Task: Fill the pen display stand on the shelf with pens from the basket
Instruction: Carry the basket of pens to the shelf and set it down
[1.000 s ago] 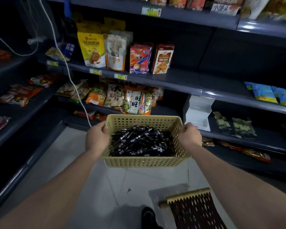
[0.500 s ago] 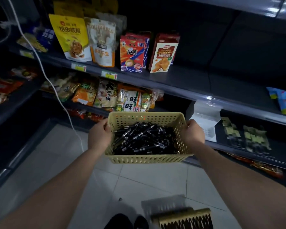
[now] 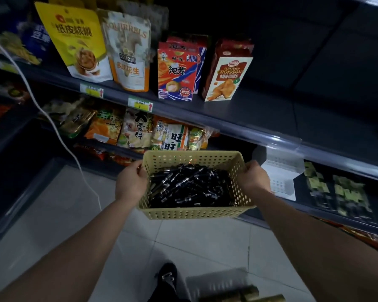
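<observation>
Head camera: In a dim shop aisle, a person holds a beige perforated basket [image 3: 196, 211] out at the centre of the frame. The left hand [image 3: 130, 184] is curled over the rim of one short side and the right hand [image 3: 253, 179] over the other, both gripping it clear of the tiled floor [image 3: 194, 243]. A loose heap of black pens [image 3: 190, 188] fills the bottom of the basket.

The white pen display stand [image 3: 279, 171] sits right of centre, just beyond the right hand, on a dark lower shelf [image 3: 301, 192] beside blurred green packets [image 3: 345, 192]. No pens can be seen in it. Across the upper half of the frame, a higher shelf carries a yellow snack pouch [image 3: 74, 40], a red box [image 3: 177, 70] and a croissant box [image 3: 225, 70]. A white cable [image 3: 52, 127] trails down the left side.

The task looks to be at its opening step: the basket is being brought to the stand and nothing is loaded. With both hands taken up, the next move likely calls for resting the basket on the shelf near the stand, or holding it with one hand, to free the other. That free hand would then pinch single pens from the tangled heap and slot them upright into the stand.
</observation>
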`<state>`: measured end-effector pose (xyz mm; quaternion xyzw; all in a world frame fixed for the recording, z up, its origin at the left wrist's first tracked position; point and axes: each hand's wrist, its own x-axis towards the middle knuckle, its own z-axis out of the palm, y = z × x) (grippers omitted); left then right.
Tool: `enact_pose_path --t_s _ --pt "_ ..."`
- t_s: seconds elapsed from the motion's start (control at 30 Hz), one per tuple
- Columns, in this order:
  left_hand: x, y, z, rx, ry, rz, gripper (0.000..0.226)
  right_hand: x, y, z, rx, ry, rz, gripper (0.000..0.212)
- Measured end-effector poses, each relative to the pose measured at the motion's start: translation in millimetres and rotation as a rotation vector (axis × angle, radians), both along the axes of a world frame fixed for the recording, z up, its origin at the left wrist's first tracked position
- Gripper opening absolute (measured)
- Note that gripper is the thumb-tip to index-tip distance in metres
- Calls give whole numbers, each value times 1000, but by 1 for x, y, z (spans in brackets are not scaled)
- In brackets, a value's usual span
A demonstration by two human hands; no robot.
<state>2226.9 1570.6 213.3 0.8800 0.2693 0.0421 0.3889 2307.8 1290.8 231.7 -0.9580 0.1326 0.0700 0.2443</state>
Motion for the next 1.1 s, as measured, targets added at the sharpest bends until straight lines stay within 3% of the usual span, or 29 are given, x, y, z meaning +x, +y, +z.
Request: enact_pose_path --t_s 0.7,1.1 --pt "70 -1 -65 -84 53 71 36 79 2 -51 -35 4 45 18" --pt "83 -45 -108 -75 -48 163 31 126 -27 -90 -77 11 182 26"
